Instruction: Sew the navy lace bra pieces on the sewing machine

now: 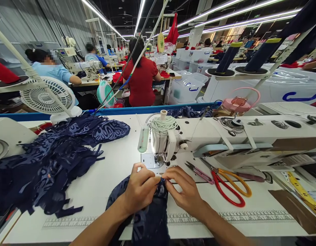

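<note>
A navy patterned fabric piece [153, 222] hangs over the front edge of the sewing table [101, 191], its upper edge just below the needle area. My left hand [141, 186] is closed on that edge, thumb and fingers pinched together. From the other side my right hand [183, 188] pinches the same edge, its fingertips almost touching the left ones. Directly beyond both hands stands the sewing machine head [163, 140], with its presser foot [158, 160] over the metal plate. What lies between the fingertips is partly hidden.
A heap of navy fabric pieces [53, 160] covers the table's left side. To the right lie red-and-orange-handled scissors [228, 188] and small thread snips [200, 173]. A white fan [47, 95] stands at the back left. Co-workers sit beyond, one in a red top [140, 82].
</note>
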Available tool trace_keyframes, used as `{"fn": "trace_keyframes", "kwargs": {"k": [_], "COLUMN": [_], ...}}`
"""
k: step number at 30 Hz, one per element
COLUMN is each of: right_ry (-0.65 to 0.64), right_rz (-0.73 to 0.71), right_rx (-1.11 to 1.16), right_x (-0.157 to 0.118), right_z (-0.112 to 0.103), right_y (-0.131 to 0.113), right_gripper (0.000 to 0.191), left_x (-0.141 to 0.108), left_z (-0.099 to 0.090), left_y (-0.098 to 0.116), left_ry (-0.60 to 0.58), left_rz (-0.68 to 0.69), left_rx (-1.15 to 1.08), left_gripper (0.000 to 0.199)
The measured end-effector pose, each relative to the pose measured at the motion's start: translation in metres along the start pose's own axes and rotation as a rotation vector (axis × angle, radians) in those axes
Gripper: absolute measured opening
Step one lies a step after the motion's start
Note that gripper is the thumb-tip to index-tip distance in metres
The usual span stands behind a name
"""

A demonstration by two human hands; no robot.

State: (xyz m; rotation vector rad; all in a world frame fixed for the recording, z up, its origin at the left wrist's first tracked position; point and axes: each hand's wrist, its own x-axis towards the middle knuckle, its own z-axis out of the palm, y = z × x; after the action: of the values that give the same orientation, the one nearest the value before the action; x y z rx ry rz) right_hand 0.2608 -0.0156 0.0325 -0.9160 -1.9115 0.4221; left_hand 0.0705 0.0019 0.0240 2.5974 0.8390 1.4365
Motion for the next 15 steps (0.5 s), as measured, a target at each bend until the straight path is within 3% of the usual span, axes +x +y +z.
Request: {"fn": "trace_keyframes", "kwargs": {"k": [3, 7, 10, 15], "right_ry": [-0.067, -0.145, -0.184, -0.182], "right_rz": [0.24, 0.468, 0.555, 0.609], "right_rx": [0.089, 0.269, 0.408, 0.488], "right_x": [0.0, 0.002, 0.006, 0.009], "right_z": [0.002, 0.003, 0.002, -0.001], "right_y": [0.003, 0.003, 0.0, -0.003], "right_gripper": [0.01, 0.01, 0.018, 0.025], "left_x": [0.006, 0.014, 0.014, 0.011], "left_z": [0.001, -0.004, -0.005, -0.001], "left_y": [0.004, 0.005, 0.002, -0.001], "left_ry": [-0.1, -0.225, -0.272, -0.264], "left_rz": [-0.333, -0.725, -0.872, -0.936], "left_rx": [-0.29, -0.618, -0.792, -0.88], "left_gripper": [0.003, 0.018, 0.025, 0.03]}}
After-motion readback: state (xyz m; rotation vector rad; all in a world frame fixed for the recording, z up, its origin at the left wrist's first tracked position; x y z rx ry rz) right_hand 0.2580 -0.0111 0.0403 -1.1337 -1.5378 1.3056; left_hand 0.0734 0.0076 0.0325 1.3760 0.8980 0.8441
